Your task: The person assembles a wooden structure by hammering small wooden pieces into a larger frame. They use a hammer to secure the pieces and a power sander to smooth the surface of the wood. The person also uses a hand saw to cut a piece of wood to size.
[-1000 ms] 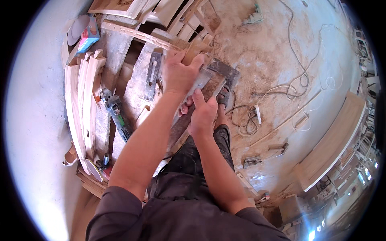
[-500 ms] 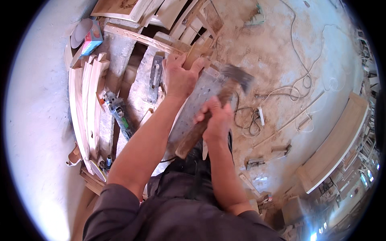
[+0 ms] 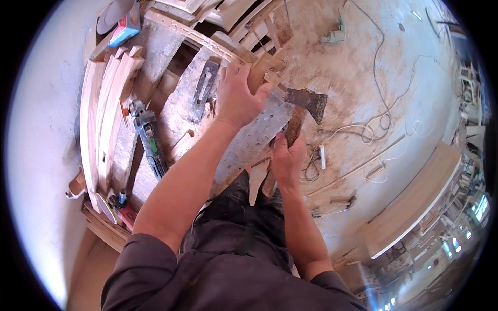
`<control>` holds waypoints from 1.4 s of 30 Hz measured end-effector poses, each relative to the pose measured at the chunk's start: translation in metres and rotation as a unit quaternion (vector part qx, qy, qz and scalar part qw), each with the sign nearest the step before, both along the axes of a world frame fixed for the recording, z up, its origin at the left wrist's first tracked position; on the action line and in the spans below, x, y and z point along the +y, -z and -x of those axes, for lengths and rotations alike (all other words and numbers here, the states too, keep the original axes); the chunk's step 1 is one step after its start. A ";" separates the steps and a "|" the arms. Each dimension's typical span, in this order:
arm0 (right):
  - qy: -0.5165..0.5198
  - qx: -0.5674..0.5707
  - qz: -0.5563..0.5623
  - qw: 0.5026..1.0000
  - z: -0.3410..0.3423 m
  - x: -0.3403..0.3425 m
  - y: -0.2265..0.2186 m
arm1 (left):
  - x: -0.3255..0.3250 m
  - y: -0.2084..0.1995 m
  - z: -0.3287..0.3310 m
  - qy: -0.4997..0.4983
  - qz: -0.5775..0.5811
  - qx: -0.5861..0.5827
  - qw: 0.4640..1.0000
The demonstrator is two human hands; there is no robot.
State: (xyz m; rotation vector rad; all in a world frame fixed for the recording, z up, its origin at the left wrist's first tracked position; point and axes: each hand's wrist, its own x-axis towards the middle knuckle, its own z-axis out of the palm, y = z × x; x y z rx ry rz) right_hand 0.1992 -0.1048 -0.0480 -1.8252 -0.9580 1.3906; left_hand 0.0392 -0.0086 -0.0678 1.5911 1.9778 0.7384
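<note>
My right hand (image 3: 288, 160) is closed round the wooden handle of a hatchet (image 3: 313, 102). Its dark head has a flared blade pointing right, and the handle's end shows below my fist. My left hand (image 3: 238, 98) grips a brown piece of wood (image 3: 261, 68) at the far end of a worn, pitted bench plank (image 3: 244, 147). The fingers lie along the wood's left side, and the thumb is on the near right. The hatchet head is just right of this wood; whether they touch I cannot tell. A pale pointed wood strip (image 3: 255, 186) is near my lap.
On the left are an angle grinder (image 3: 147, 132), a dark slotted metal tool (image 3: 206, 90), curved wood pieces (image 3: 98, 124) and a blue box (image 3: 125, 27). Cables (image 3: 381, 93) snake over the dusty floor at right. A long wooden panel (image 3: 415, 199) is farther right.
The hatchet was blurred and tilted across the plank; now it is steadier, its handle more upright, with my right hand slightly lower. My left hand stays on the wood. The whole view has shifted.
</note>
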 end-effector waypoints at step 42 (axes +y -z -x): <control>-0.284 -0.194 -0.228 0.911 -0.029 0.073 0.007 | -0.012 -0.003 -0.020 -0.061 -0.045 0.073 0.994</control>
